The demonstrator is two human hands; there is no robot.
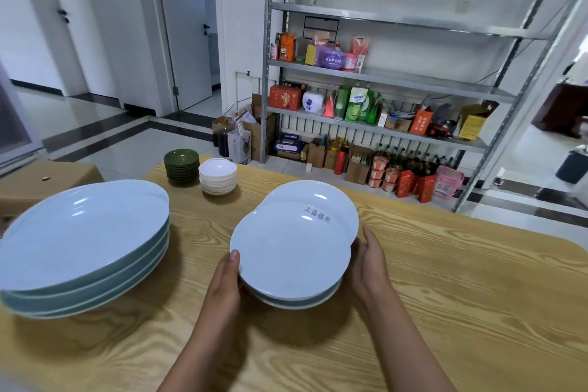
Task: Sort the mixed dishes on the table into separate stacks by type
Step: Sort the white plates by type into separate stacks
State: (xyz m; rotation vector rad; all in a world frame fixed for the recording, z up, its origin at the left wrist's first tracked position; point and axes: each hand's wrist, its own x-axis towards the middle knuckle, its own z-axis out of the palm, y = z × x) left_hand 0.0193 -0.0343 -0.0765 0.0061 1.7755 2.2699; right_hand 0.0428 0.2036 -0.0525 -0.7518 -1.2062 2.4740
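Our left hand and right hand grasp opposite rims of the small plates, just right of the big plates, nearer us than the bowls.

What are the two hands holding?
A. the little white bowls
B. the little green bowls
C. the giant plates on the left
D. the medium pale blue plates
D: the left hand and right hand grip opposite rims of the medium pale blue plates; every other stack sits untouched.
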